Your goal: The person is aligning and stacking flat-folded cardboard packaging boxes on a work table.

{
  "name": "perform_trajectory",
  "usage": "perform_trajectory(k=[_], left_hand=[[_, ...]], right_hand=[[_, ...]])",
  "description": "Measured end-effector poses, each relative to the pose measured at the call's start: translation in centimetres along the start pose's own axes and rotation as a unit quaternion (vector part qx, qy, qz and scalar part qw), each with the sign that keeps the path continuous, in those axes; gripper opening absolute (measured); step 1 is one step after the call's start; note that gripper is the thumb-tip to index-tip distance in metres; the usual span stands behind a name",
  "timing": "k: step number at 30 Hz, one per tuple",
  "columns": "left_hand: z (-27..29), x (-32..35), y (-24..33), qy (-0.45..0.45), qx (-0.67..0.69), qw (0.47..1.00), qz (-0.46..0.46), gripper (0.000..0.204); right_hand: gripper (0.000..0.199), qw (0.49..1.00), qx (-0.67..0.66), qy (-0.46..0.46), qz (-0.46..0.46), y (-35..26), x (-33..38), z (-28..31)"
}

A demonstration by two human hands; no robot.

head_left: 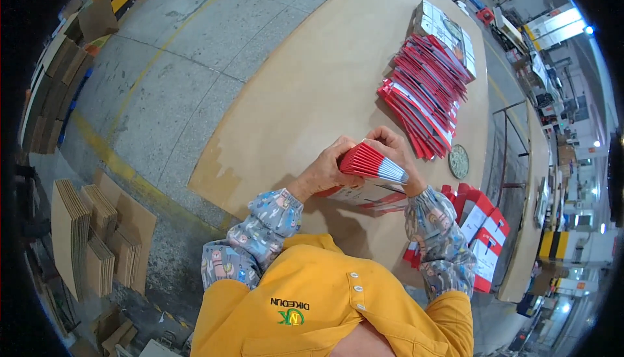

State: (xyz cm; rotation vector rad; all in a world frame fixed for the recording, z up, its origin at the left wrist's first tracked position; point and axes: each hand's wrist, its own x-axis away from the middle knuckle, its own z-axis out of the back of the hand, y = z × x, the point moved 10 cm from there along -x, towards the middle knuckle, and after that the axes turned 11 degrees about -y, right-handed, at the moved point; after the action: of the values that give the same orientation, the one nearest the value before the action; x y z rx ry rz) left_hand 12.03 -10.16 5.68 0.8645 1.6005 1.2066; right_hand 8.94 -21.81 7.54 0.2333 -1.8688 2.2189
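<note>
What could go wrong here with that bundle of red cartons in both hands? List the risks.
1. The bundle of flat red cartons is pinched between the left hand and right hand above the table; a loose grip could let it fan out and scatter.
2. The fanned row of red cartons lies close to the hands; a sweep of the sleeve could push it askew.
3. The upright red-and-white boxes stand at the table edge by the right elbow and might get knocked off.

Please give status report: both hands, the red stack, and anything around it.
Left hand and right hand both grip stack of red flat cartons. Held above brown table. Fanned row of red cartons lies beyond, apart.
</note>
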Motion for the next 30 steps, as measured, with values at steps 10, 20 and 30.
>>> perform_trajectory(k=[10,20,30], left_hand=[[-0.2,-0.9,1.1,-0.003,-0.071,0.997,-0.023,0.059],[0.8,-0.7,1.0,0.038,-0.054,0.996,-0.057,0.053],[1.1,-1.0,1.2,0.049,0.023,0.997,-0.046,0.054]], right_hand=[[0.015,0.988,-0.115,-0.093,-0.033,-5.7,-1.7,-1.7],[0.014,0.773,0.534,-0.148,0.308,-14.2,7.5,-10.5],[0.015,0.751,0.577,0.03,0.32,-8.0,13.0,-3.3]])
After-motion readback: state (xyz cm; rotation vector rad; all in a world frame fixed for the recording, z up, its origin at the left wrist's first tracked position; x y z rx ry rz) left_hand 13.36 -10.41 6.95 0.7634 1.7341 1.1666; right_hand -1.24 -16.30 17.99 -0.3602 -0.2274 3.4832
